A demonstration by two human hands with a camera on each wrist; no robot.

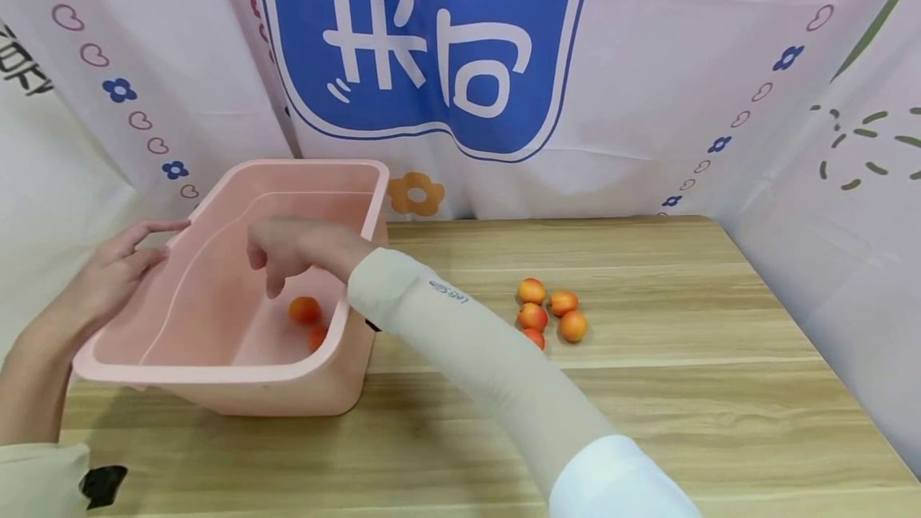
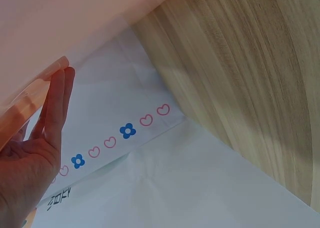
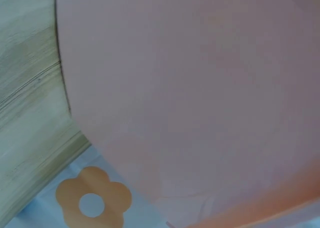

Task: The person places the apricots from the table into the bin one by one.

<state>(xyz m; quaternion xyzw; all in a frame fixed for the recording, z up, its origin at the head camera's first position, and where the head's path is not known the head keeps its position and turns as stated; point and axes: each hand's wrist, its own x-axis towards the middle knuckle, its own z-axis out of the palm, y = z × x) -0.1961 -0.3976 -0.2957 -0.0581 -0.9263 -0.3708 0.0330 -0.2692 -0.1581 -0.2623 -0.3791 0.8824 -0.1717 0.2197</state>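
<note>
A pink plastic bin (image 1: 209,374) stands at the left of the table, with orange-red round fruits (image 1: 305,310) visible on its floor. At its left rim is my left hand (image 1: 108,274); the left wrist view shows straight fingers (image 2: 56,106) touching the rim's edge from outside. My right hand (image 1: 291,246) hangs inside the bin above the fruits, fingers pointing down. I see nothing in it, though its palm side is hidden. The right wrist view shows the bin's pink wall (image 3: 190,88) but no hand. Several small orange-red fruits (image 1: 532,316) lie grouped on the table, right of the bin.
The wooden table (image 1: 691,406) has white curtains (image 1: 619,134) with blue and floral prints behind it and along both sides. My right forearm, in a pale sleeve (image 1: 460,342), crosses above the table and the bin's right rim.
</note>
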